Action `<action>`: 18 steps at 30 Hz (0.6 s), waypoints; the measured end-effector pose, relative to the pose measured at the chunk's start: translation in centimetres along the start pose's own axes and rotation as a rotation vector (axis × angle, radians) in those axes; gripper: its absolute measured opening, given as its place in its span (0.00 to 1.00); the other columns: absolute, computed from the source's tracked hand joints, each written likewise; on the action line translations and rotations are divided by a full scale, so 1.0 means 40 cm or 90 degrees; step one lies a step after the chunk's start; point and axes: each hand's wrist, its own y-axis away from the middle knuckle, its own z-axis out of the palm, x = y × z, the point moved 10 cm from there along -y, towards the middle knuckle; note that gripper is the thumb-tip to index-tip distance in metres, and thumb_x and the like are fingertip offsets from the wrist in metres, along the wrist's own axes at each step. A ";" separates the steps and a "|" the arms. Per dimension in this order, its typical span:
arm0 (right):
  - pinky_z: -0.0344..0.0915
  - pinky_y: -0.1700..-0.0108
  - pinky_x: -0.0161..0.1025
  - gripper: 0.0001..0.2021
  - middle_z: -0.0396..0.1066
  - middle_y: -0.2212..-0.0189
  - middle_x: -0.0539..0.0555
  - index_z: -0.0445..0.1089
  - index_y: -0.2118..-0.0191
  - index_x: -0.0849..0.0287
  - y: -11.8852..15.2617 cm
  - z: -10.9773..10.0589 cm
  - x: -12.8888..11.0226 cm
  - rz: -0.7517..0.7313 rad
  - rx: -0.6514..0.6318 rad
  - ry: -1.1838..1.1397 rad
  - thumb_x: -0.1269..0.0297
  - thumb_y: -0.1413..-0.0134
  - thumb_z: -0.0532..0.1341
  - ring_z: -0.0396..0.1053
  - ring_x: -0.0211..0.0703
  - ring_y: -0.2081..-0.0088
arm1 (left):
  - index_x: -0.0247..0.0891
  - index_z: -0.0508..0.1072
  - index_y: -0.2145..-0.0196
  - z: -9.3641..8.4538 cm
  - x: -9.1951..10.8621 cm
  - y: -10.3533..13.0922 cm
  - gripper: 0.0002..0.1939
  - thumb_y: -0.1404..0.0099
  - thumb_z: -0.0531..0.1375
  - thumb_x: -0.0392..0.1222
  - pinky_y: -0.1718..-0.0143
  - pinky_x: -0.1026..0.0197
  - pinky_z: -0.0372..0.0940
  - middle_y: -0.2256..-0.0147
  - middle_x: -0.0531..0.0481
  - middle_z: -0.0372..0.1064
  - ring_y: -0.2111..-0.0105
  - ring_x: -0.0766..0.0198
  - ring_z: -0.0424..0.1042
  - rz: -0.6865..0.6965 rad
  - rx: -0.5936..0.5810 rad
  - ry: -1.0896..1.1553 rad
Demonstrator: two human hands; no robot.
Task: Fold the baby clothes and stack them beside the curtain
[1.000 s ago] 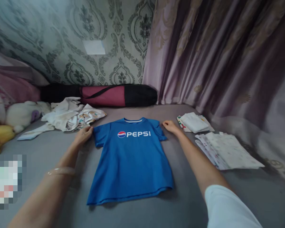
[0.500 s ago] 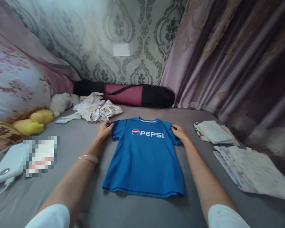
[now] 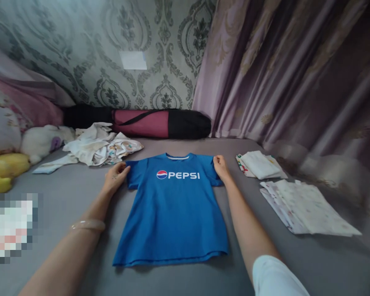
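Note:
A blue T-shirt [image 3: 172, 218] with a white PEPSI print lies spread flat, its collar away from me and its hem toward me. My left hand [image 3: 116, 176] pinches the outer top of the sleeve on the left, fingers closed on the cloth. On the other side my right hand [image 3: 220, 165] is closed on the top of the right sleeve near the shoulder. Both sleeves stick out sideways, and the body of the shirt shows only slight ripples.
Under everything is a grey bed sheet [image 3: 246, 205]. Folded white cloths [image 3: 260, 164] and folded patterned clothes [image 3: 311, 207] lie at the right. Crumpled clothes [image 3: 101, 146], a white plush toy [image 3: 41, 142] and yellow plush toys [image 3: 9, 166] sit at the left. Behind lies a black-and-maroon bag [image 3: 148, 123].
My view has turned to the right, so the surroundings shift left in the picture. Both hands keep hold of the sleeves, and the shirt stays spread out.

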 end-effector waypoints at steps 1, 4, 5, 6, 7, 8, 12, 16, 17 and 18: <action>0.63 0.53 0.41 0.16 0.71 0.58 0.60 0.65 0.56 0.58 -0.004 -0.002 0.011 0.021 0.000 -0.011 0.55 0.41 0.47 0.69 0.47 0.55 | 0.40 0.73 0.65 0.000 0.003 0.002 0.16 0.47 0.59 0.52 0.66 0.62 0.66 0.70 0.51 0.73 0.65 0.58 0.71 0.003 -0.002 -0.001; 0.65 0.56 0.41 0.16 0.73 0.59 0.60 0.67 0.58 0.58 -0.011 -0.005 0.042 0.074 -0.015 -0.052 0.57 0.41 0.48 0.70 0.47 0.57 | 0.39 0.73 0.64 -0.002 0.004 0.005 0.17 0.46 0.58 0.54 0.67 0.62 0.66 0.71 0.51 0.73 0.66 0.58 0.71 -0.002 0.003 0.009; 0.66 0.58 0.40 0.15 0.73 0.60 0.59 0.67 0.57 0.58 -0.013 -0.006 0.048 0.084 -0.026 -0.067 0.58 0.42 0.50 0.71 0.47 0.58 | 0.39 0.73 0.63 -0.003 0.004 0.006 0.18 0.45 0.58 0.54 0.67 0.62 0.66 0.71 0.51 0.73 0.67 0.59 0.71 -0.003 0.009 0.015; 0.67 0.60 0.39 0.14 0.74 0.60 0.58 0.68 0.55 0.57 -0.013 -0.008 0.053 0.090 -0.038 -0.082 0.59 0.44 0.52 0.71 0.46 0.59 | 0.39 0.72 0.62 -0.004 0.003 0.006 0.19 0.45 0.58 0.55 0.68 0.63 0.66 0.71 0.51 0.73 0.68 0.59 0.71 -0.002 0.014 0.020; 0.68 0.61 0.39 0.16 0.74 0.60 0.57 0.67 0.53 0.57 -0.013 -0.010 0.055 0.090 -0.050 -0.098 0.61 0.47 0.55 0.72 0.45 0.60 | 0.39 0.72 0.61 -0.004 0.003 0.006 0.20 0.45 0.58 0.55 0.68 0.63 0.66 0.72 0.52 0.72 0.69 0.60 0.70 0.001 0.016 0.022; 0.68 0.61 0.38 0.19 0.74 0.58 0.57 0.66 0.50 0.57 -0.013 -0.014 0.053 0.081 -0.061 -0.116 0.63 0.49 0.57 0.72 0.45 0.59 | 0.39 0.72 0.60 -0.004 0.002 0.006 0.21 0.45 0.58 0.56 0.69 0.63 0.66 0.72 0.52 0.72 0.70 0.60 0.70 0.002 0.016 0.023; 0.67 0.55 0.40 0.27 0.71 0.52 0.60 0.64 0.46 0.60 -0.013 -0.042 0.034 0.003 -0.040 -0.142 0.68 0.56 0.61 0.70 0.45 0.54 | 0.39 0.72 0.60 0.000 -0.004 0.006 0.23 0.46 0.58 0.59 0.70 0.63 0.66 0.73 0.52 0.72 0.71 0.60 0.70 -0.001 0.009 0.026; 0.65 0.51 0.43 0.28 0.70 0.52 0.63 0.66 0.47 0.64 -0.011 -0.084 0.035 -0.022 0.083 0.028 0.66 0.58 0.63 0.69 0.49 0.52 | 0.39 0.73 0.61 0.006 -0.002 0.009 0.24 0.49 0.60 0.59 0.70 0.63 0.67 0.72 0.52 0.73 0.70 0.60 0.71 -0.005 -0.013 0.040; 0.65 0.50 0.43 0.28 0.70 0.52 0.64 0.66 0.46 0.64 -0.011 -0.091 0.037 -0.020 0.103 0.075 0.64 0.56 0.62 0.69 0.49 0.52 | 0.39 0.73 0.61 0.007 -0.001 0.010 0.24 0.49 0.61 0.59 0.69 0.63 0.67 0.72 0.52 0.73 0.70 0.60 0.71 -0.004 -0.018 0.043; 0.65 0.51 0.42 0.26 0.71 0.52 0.64 0.66 0.46 0.65 -0.012 -0.097 0.040 -0.015 0.114 0.110 0.62 0.53 0.61 0.70 0.49 0.53 | 0.39 0.73 0.61 0.008 0.001 0.011 0.24 0.50 0.61 0.59 0.69 0.63 0.67 0.72 0.51 0.73 0.70 0.60 0.71 -0.003 -0.021 0.046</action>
